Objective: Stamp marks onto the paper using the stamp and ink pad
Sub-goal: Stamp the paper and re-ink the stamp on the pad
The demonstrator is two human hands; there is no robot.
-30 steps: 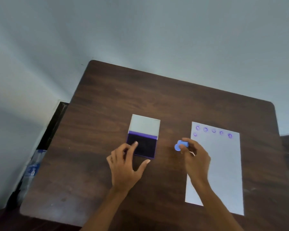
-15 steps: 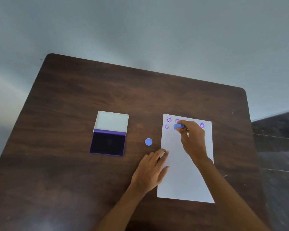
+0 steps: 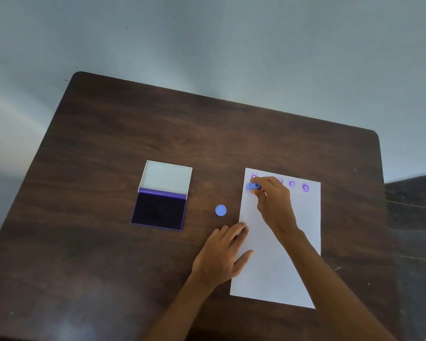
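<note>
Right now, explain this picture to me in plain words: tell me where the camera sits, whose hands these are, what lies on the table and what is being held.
There is no machine here. A person wears one wide-angle camera on the head, so the picture looks forward and down at their own two bare hands over a dark wooden table.

On the table lies an open ink pad with its pale lid folded back, a small round blue cap, and a white sheet of paper with a row of purple marks along its far edge.

The right hand grips a small blue stamp at the paper's far left corner, just below that row. The left hand lies flat, fingers on the paper's left edge.
</note>
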